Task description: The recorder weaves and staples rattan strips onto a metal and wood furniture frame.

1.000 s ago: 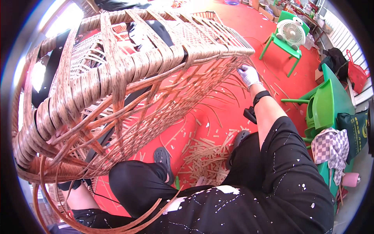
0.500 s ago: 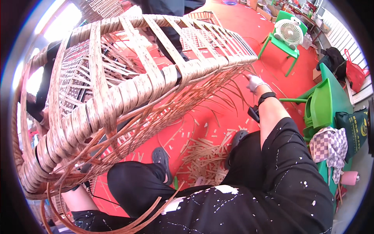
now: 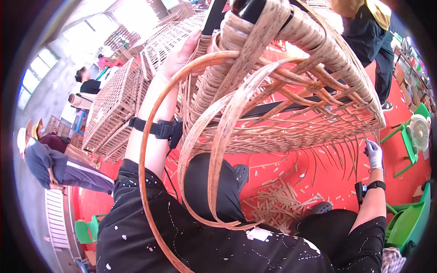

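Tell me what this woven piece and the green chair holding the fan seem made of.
Woven piece: apparently rattan or plastic imitation, streaky brown with a slight sheen; the straight black bar suggests painted metal. Green chair: probably moulded plastic, from its smooth, even colour.

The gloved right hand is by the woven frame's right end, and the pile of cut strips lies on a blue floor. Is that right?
Not quite: the floor is red, as the head view shows. The gloved right hand is by the woven frame's right end, and the pile of cut strips lies below.
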Available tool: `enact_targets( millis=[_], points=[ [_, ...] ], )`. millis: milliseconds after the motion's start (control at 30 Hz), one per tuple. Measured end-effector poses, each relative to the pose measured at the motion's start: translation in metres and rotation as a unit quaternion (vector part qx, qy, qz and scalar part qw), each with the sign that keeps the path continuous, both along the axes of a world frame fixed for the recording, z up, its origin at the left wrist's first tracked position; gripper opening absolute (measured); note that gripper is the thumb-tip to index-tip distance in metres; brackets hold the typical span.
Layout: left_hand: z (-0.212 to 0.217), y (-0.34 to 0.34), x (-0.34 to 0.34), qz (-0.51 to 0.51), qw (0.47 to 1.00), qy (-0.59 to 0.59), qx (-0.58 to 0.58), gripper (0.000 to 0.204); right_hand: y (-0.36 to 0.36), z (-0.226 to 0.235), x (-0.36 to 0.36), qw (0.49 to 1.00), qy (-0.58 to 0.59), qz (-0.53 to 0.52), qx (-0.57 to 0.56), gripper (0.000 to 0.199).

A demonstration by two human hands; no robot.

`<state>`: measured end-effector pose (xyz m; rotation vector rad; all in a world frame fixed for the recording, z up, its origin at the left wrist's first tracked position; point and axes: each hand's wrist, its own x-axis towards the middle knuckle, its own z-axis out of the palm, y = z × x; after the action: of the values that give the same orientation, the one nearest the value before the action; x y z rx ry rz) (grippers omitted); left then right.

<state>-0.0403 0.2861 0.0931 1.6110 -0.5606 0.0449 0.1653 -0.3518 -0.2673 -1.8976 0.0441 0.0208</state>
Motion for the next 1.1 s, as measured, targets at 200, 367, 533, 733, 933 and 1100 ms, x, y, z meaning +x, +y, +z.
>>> enact_targets(
  millis=[200,367,533,733,933,1100],
  points=[
    [-0.003,-0.015,0.008,0.030,0.998,0.049,-0.003,0.052,-0.008,-0.002,0.010,0.992,-0.012,-0.028,-0.121,0.017],
    [-0.008,-0.019,0.011,0.102,0.992,0.068,-0.022,0.053,-0.012,0.014,0.000,0.861,-0.118,-0.077,-0.488,0.022],
    [0.003,0.008,0.034,-0.120,0.982,0.142,0.038,0.057,-0.015,-0.026,0.030,0.970,0.156,-0.095,-0.160,0.024],
    [-0.019,-0.026,0.017,0.230,0.968,0.090,-0.039,0.048,-0.026,0.011,-0.011,0.987,0.082,-0.029,-0.137,0.037],
    [-0.052,0.021,-0.042,0.355,0.933,0.063,-0.027,0.048,0.035,0.012,0.000,0.996,-0.054,0.061,-0.045,0.028],
    [-0.088,0.025,-0.077,0.400,0.913,0.069,-0.035,0.047,0.041,0.040,-0.022,0.995,0.064,-0.020,0.075,0.019]
  ],
)
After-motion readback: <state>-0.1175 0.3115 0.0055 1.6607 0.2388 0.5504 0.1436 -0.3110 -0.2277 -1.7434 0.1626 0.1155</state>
